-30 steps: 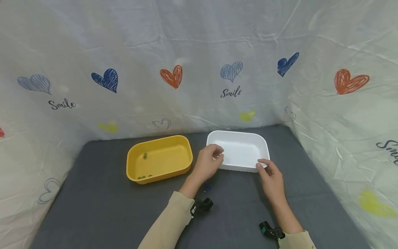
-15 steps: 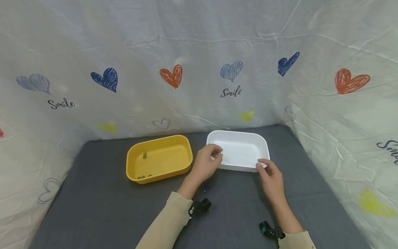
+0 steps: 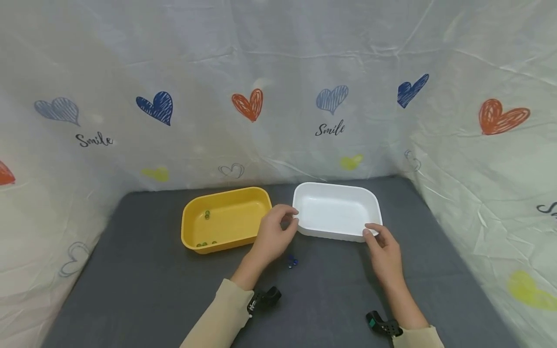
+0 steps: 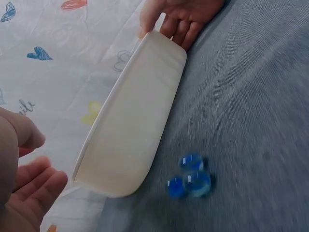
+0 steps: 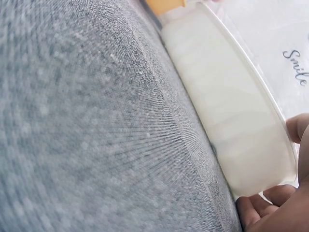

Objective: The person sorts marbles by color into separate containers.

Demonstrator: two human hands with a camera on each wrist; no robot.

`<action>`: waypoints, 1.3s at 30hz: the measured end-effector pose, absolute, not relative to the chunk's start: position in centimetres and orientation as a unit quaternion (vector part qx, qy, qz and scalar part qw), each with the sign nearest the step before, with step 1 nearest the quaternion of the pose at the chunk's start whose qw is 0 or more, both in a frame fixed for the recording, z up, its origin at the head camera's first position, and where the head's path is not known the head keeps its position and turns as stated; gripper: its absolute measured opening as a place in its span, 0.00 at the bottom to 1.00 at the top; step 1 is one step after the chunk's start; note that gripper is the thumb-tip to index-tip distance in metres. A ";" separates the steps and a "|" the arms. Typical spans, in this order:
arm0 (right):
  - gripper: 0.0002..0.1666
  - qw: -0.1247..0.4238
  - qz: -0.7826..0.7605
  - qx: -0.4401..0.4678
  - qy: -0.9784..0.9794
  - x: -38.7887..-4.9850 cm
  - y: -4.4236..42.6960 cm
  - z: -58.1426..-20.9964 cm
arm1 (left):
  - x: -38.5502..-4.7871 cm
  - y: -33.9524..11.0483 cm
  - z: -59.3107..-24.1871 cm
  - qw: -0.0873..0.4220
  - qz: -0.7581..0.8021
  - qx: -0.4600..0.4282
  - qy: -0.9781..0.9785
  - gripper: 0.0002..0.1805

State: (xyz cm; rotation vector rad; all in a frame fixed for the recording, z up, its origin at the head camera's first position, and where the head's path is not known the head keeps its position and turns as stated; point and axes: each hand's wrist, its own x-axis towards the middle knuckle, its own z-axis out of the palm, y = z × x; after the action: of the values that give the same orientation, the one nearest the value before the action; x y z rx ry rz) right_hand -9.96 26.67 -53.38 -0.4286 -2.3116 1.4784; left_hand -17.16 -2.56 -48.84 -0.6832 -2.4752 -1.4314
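A white plastic tray (image 3: 337, 212) stands toward the back right of the grey cloth. My right hand (image 3: 386, 256) grips its front right corner; in the right wrist view the thumb (image 5: 297, 126) is at the rim and the fingers bend around the corner lower down. My left hand (image 3: 273, 237) hovers just off the tray's left end. Its fingers are loosely bent, with a gap to the thumb and nothing held, as the left wrist view shows. Three blue glass marbles (image 4: 197, 183) lie close together on the cloth in front of the tray.
To the left stands a yellow tray (image 3: 261, 192) with several green marbles (image 3: 207, 214) in it, partly behind my left hand. Dark cameras (image 3: 264, 298) are strapped to both wrists. A white curtain (image 3: 287, 58) printed with hearts closes off the back and sides.
My left hand has come away from the white tray's left end and moved left. My right hand keeps its grip on the corner. The head view has shifted slightly.
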 end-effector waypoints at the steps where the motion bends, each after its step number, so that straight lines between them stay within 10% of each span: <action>1: 0.20 0.182 0.525 -0.151 -0.817 -10.0 26.7 -53.4 | -17.0 -2.9 -48.8 0.100 -0.483 -0.231 -0.839 0.11; 39: 0.21 0.172 0.519 -0.153 -0.823 -9.9 26.7 -53.3 | -13.5 -5.1 -53.5 -0.037 -0.437 -0.265 -0.859 0.12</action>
State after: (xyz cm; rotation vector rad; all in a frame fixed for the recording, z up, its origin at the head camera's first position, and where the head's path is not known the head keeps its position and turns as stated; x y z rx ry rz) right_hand -9.86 26.67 -53.30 -0.4337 -2.3364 1.4724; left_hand -13.47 -5.05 -53.46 -0.8524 -2.7626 -1.4069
